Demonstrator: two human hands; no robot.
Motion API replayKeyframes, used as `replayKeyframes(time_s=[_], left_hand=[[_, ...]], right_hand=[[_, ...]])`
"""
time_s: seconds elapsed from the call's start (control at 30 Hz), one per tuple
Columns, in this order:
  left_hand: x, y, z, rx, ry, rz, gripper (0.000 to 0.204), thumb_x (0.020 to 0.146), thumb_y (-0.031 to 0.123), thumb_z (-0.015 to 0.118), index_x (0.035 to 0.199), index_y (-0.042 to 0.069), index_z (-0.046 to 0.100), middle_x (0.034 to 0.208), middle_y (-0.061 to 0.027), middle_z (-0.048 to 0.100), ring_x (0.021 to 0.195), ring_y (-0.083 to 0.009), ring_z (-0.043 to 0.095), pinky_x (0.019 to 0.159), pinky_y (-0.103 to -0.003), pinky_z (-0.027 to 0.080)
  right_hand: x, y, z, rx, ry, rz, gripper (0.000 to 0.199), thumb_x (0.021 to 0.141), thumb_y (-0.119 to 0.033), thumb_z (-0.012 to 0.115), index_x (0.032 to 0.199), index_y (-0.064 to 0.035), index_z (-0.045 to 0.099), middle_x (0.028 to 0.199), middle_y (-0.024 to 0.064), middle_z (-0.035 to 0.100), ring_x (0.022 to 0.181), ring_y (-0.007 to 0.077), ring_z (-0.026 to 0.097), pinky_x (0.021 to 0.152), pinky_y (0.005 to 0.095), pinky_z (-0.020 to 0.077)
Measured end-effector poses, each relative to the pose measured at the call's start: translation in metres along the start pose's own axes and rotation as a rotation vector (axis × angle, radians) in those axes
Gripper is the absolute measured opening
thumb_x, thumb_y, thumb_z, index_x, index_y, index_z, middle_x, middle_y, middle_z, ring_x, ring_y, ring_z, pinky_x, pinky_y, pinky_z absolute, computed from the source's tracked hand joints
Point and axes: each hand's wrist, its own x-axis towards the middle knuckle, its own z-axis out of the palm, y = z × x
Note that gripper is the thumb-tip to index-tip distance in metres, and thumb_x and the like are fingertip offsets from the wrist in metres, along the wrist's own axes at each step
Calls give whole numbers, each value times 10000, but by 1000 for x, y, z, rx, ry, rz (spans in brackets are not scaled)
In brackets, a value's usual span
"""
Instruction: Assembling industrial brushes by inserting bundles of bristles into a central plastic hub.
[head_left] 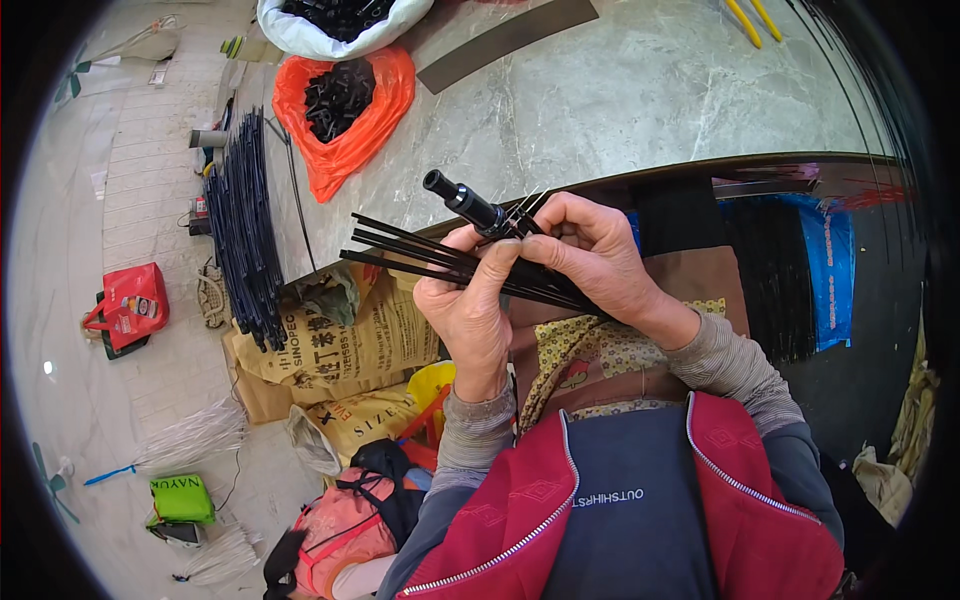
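Note:
My left hand (466, 305) is closed, thumb and fingers pinching near the lower end of a black stepped tubular fitting (468, 204). Several thin black rods (395, 247) fan out past its fingers to the left and pass under both hands. Right beside it, my right hand (606, 256) is closed too, its thumb and index finger gripping thin black rods at the fitting's base. The thumbs almost meet there. Exactly how the rods join the fitting is hidden by my fingers. Both hands are in front of the grey table's near edge, above my lap.
On the grey marbled table (640, 90) stand a red bag (345, 165) and a white bag (400, 30) of small black parts. A bundle of long black rods (245, 230) lies at its left end. Yellow-handled pliers (745, 25) rest at the far right. Brown paper sacks (370, 335) sit below.

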Motion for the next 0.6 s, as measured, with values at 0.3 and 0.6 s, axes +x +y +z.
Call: replayKeyframes(time_s=[0.3,0.6], left_hand=[[5,0,-5,-11,50,-43,286,789,-85,773,1061,-59,690,940,-89,709,829,-129,650,793,-245,515],[7,4,-8,-23,22,-9,260,783,-98,760,1029,-48,694,941,-88,706,834,-139,649,804,-261,512]], right_hand=[[2,3,2,38,-20,33,54,944,-41,671,955,-10,629,870,-54,587,784,-10,524,677,156,444],[6,3,3,22,-48,42,64,947,-67,676,951,-13,641,861,-57,601,779,-10,535,669,161,449]])
